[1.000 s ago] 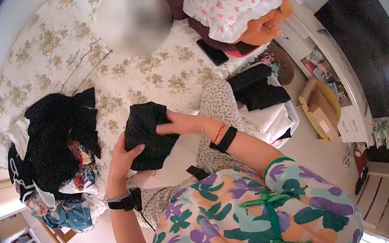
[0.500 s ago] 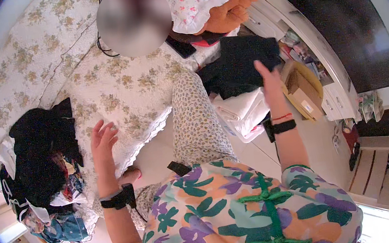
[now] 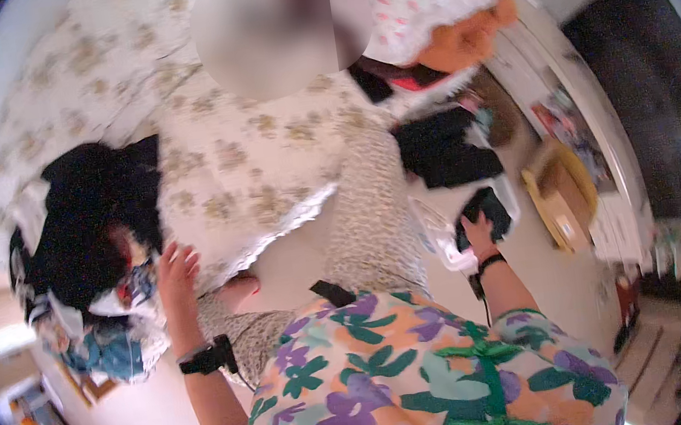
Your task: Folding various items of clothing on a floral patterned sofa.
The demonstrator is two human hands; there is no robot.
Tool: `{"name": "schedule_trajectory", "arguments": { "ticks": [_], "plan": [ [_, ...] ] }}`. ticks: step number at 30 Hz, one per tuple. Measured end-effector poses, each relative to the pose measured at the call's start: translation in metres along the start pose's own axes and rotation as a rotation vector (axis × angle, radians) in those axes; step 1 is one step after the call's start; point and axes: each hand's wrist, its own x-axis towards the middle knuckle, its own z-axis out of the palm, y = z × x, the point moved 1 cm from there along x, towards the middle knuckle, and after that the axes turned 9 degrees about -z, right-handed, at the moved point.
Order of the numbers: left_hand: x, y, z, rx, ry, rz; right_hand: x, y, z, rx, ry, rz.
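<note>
Right hand (image 3: 479, 234) lay over black cloth (image 3: 492, 207), pinch unclear; white bin (image 3: 517, 211) beneath likely kept it contained. Left hand (image 3: 178, 272) was loosely spread, empty, dark clothes (image 3: 74, 247) just left.

My left fingers (image 3: 183, 255) are loosely curled and parted, the forearm (image 3: 213, 397) behind them; well to their right, my right fingers (image 3: 470, 228) point away from me, their grip unclear.

L hand (image 3: 177, 273), loosely spread, near dk clothes pile (image 3: 81, 234) on floral bedspread (image 3: 263, 149); R hand (image 3: 479, 234) on blk cloth (image 3: 491, 205) in whitish bin (image 3: 515, 205), more blk garments (image 3: 449, 151) just beyond.
</note>
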Motion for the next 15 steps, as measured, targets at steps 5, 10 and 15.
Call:
{"name": "schedule_trajectory", "arguments": {
  "ticks": [5, 10, 15],
  "plan": [
    [-0.009, 0.0, 0.012, 0.041, 0.12, -0.043, 0.011, 0.023, 0.0, -0.682, 0.192, -0.23],
    [-0.014, 0.001, 0.032, -0.051, 0.117, -0.026, 0.022, 0.092, 0.014, -0.996, -0.38, -0.407],
    [-0.039, 0.007, 0.011, -0.02, 0.151, -0.076, 0.041, -0.009, -0.04, -0.671, -0.809, -0.83]
  ]
}}
